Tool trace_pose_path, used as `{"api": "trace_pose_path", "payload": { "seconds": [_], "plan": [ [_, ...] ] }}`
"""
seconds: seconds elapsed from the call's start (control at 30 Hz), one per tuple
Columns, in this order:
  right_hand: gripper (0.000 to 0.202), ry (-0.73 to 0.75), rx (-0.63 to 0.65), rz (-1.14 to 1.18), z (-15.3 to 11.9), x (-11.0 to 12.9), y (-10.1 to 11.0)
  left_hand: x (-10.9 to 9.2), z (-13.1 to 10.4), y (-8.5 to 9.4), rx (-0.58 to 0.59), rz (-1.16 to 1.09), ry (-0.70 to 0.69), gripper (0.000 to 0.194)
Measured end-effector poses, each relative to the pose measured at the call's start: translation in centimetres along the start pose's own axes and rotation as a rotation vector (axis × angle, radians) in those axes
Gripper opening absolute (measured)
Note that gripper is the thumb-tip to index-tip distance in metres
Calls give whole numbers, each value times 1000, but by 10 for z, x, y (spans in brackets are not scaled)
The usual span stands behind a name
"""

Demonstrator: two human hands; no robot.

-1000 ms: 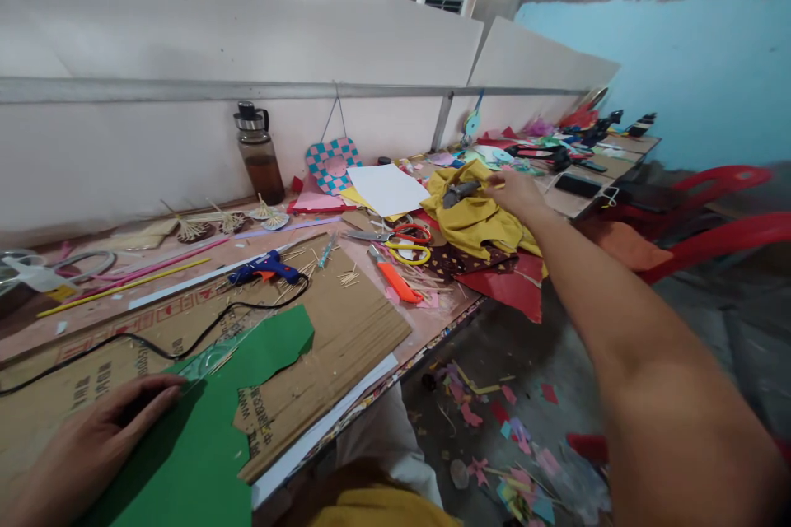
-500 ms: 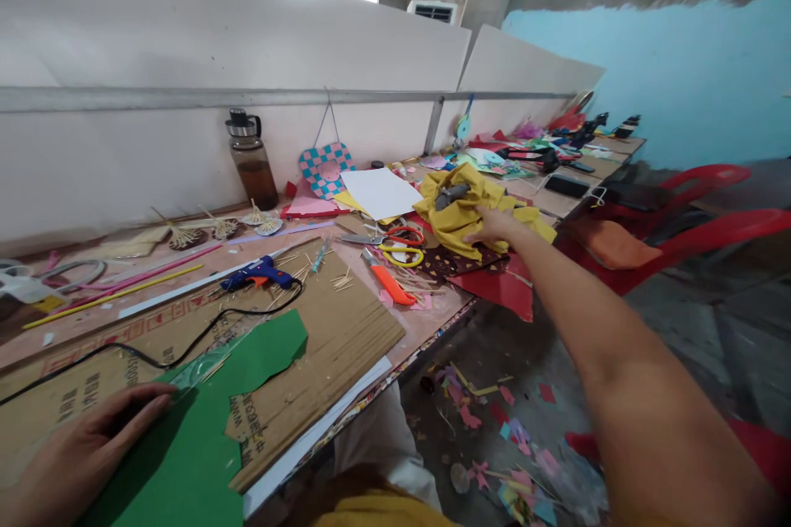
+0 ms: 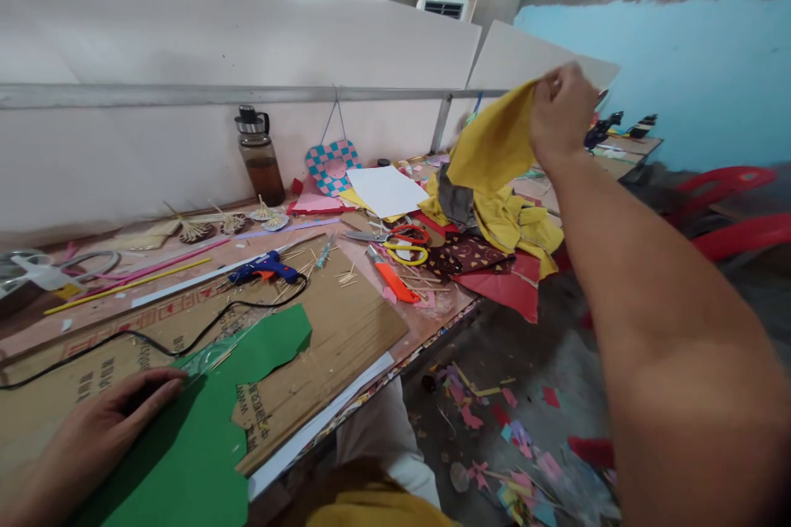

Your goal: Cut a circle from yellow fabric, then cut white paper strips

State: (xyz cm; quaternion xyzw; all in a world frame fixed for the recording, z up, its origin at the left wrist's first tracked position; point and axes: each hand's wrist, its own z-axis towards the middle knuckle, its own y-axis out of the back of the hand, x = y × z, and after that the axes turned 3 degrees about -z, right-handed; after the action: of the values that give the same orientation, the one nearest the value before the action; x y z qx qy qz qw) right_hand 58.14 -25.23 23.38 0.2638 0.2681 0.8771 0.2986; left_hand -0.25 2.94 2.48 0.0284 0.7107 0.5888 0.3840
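My right hand (image 3: 563, 111) is closed on a yellow cloth (image 3: 494, 136), raising one part of it; the rest lies crumpled on the table over a brown patterned sheet (image 3: 470, 255) and red paper (image 3: 516, 288). A grey patch (image 3: 456, 198) shows among the yellow folds. At the lower left my left hand (image 3: 120, 420) rests on green paper (image 3: 179, 461), its thumb and fingers curved around the edge of a small clear plastic bag (image 3: 216, 354) with thin sticks. The green paper lies over a cardboard sheet (image 3: 346, 338).
A blue glue gun (image 3: 263, 267) with black cord lies on the cardboard. Behind are a bottle (image 3: 262, 160) and white paper (image 3: 386, 191). Scissors (image 3: 408, 251) and an orange cutter (image 3: 395, 282) lie near the table edge. Red chairs (image 3: 741, 239) stand right; paper scraps litter the floor.
My right hand has closed on the yellow cloth and lifted part of it up and to the right, uncovering more of the grey patch. My left hand stays on the green paper.
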Motion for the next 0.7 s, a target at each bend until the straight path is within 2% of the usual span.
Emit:
{"api": "trace_pose_path", "payload": {
  "seconds": [0.03,0.07,0.13,0.2,0.23,0.27,0.3,0.43,0.47,0.5,0.6,0.63,0.7],
  "plan": [
    [33,-33,-127,33,5,20,7,-4,-1,2,30,-29,14,56],
    [30,-9,-183,73,9,42,12,-9,-3,4,32,-49,22,59],
    [28,63,-190,115,11,87,18,-21,-8,9,39,-92,5,64],
    [25,187,-78,195,5,129,19,-39,-15,16,-35,-141,-19,67],
    [26,220,-47,219,-1,148,18,-51,-19,19,-68,-181,-44,63],
    [20,277,14,248,-8,164,17,-64,-21,23,-50,-215,-77,55],
    [18,315,116,291,-16,180,14,-78,-23,25,-62,-268,-110,49],
    [18,325,367,397,-55,229,4,-136,-16,23,88,-611,-253,45],
    [16,340,419,419,-65,240,2,-150,-11,19,136,-698,-311,52],
    [14,353,468,450,-75,250,0,-164,-7,13,151,-791,-346,66],
    [11,402,738,685,-105,274,-4,-199,6,-6,110,-994,-415,103],
    [16,448,845,778,-113,277,-5,-206,10,-13,76,-1029,-435,105],
    [33,565,985,931,-126,275,-9,-210,18,-22,-41,-1053,-404,82]
  ]
}}
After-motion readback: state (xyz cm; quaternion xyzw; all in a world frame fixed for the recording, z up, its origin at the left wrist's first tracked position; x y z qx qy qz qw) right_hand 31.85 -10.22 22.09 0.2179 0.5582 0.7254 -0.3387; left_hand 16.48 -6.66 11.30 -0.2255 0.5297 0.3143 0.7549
